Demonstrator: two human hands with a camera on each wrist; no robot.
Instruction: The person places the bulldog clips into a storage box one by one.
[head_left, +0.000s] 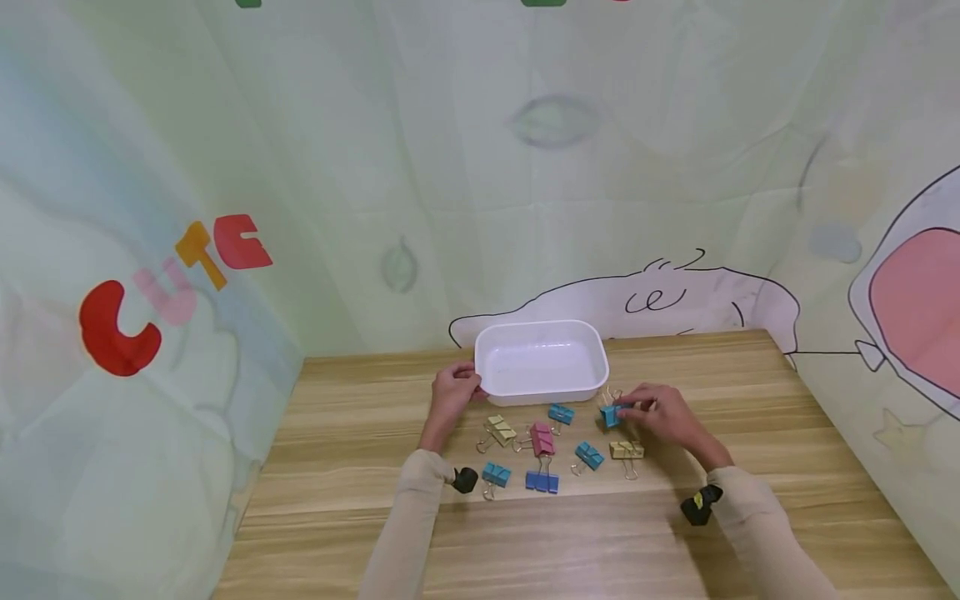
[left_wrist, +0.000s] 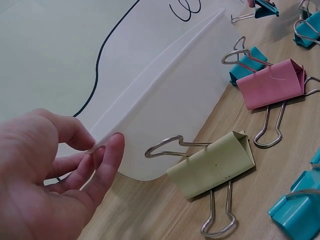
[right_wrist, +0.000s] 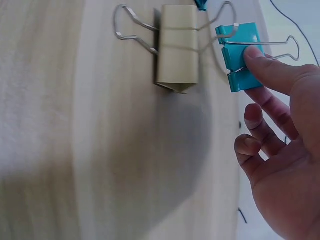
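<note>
The rim of a white tray (head_left: 540,397) is pinched between the thumb and fingers of the left hand (head_left: 454,393), the tray extending to the right of them. A teal binder clip (right_wrist: 238,58) is gripped between thumb and forefinger of the right hand (head_left: 667,414), whose other fingers are loosely curled. Near the right fingers, a yellow binder clip (right_wrist: 178,45) is laid on the worktop (head_left: 360,467); nearest the left fingers, a pale yellow-green binder clip (left_wrist: 212,165) is seen.

A tub (head_left: 543,398) is parked by the table's (head_left: 345,450) far edge, and clips (head_left: 543,439) are strewn just in front!
</note>
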